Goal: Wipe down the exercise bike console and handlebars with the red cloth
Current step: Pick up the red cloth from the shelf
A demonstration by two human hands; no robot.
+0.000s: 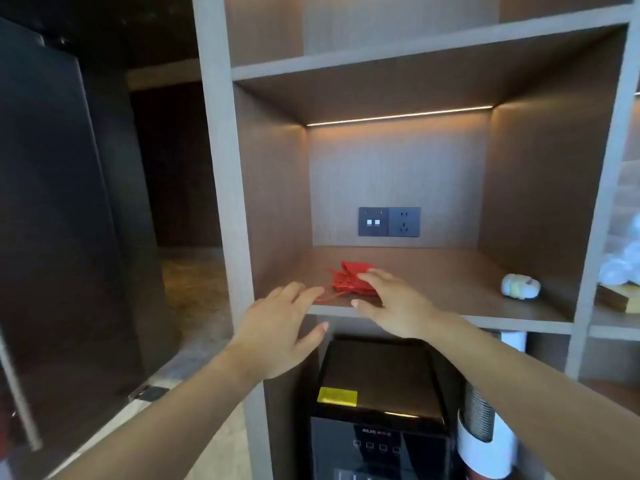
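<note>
On the shelf (433, 282), front left: cloth (349, 280), red and crumpled, lying near the front edge, with a thin red thread trailing toward that edge.
Right hand (391, 303): reaches in over the front edge, palm down, fingers straight and spread wide above the cloth's right side. They cover part of it and hold nothing. Whether they touch it I cannot tell.
Left hand (277, 327): palm down at the front edge, just left of the cloth, fingers straight and spread wide, holding nothing. The fingertips are close to the thread's end.
Niche: brown wood, lit by a light strip (398, 116) where the back wall meets the ceiling.
Back wall: dark socket panel (389, 222), low and near the middle, behind the cloth.
Front right corner: small white rounded object (521, 286), well apart from the cloth.
Below the shelf: black dispenser (377, 393) with a yellow sticker (337, 396) on its top, under both forearms. A stack of cups (479, 420) stands just to its right.
Left of the niche: tall dark panel (52, 202).
</note>
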